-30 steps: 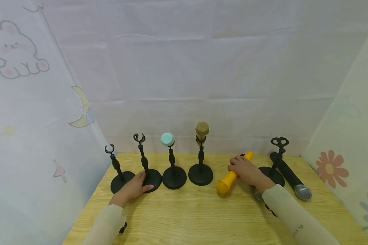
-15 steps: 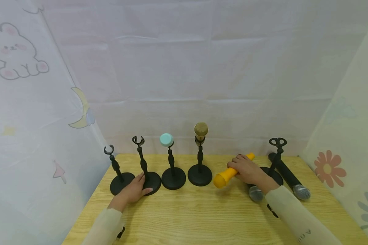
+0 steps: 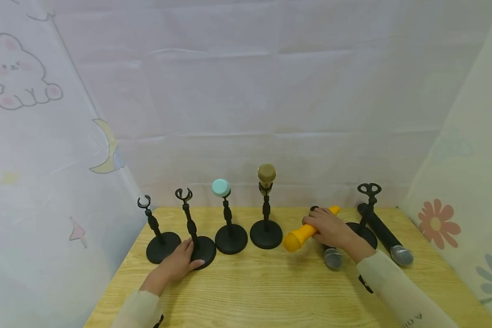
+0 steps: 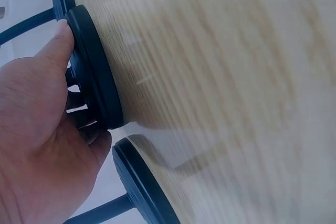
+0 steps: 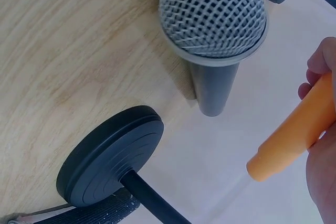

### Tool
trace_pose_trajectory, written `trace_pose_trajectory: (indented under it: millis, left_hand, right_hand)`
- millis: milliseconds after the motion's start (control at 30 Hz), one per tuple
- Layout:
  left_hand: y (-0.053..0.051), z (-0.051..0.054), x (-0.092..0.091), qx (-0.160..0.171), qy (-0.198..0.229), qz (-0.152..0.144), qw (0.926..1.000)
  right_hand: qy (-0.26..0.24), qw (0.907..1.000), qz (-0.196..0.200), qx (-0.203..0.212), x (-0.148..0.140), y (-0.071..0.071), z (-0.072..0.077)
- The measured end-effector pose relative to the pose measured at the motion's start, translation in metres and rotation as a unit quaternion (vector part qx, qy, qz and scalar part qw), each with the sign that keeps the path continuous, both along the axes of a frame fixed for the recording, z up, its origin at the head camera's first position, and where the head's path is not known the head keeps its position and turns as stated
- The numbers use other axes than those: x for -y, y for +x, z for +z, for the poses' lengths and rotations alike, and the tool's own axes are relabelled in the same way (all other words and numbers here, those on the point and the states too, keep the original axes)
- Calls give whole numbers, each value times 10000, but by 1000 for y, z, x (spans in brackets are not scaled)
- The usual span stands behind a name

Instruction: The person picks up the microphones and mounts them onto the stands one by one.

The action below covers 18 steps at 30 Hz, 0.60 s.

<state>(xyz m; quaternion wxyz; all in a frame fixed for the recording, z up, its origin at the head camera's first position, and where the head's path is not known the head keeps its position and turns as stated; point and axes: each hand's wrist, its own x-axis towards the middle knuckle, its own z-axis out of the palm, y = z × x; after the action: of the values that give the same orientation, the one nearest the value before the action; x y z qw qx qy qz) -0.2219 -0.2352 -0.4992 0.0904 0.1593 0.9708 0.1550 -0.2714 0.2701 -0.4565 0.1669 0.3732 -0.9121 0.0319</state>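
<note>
So far, two stands (image 3: 266,234) carry microphones (image 3: 266,173), three are bare, left hand (image 3: 175,263) gripping one's base (image 3: 207,250), right hand (image 3: 328,227) a yellow microphone (image 3: 301,235).

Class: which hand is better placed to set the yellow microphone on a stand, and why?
Probably the right hand: it grips the yellow microphone. The left hand holds a stand base.

Pale creased walls (image 3: 213,100) behind a wood-grained table (image 3: 250,291)
</note>
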Motion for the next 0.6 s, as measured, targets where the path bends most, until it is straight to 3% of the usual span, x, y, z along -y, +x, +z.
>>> trace_pose_trajectory:
  millis: [333,600]
  left_hand:
    - [11,-4,-3,-37,41,-105,9999]
    - [21,-4,-11,-59,-59,-230,9997]
  right_hand:
    - [-301,9994,-68,168,4,9,4]
    - [-189,9990,-339,212,8,14,11]
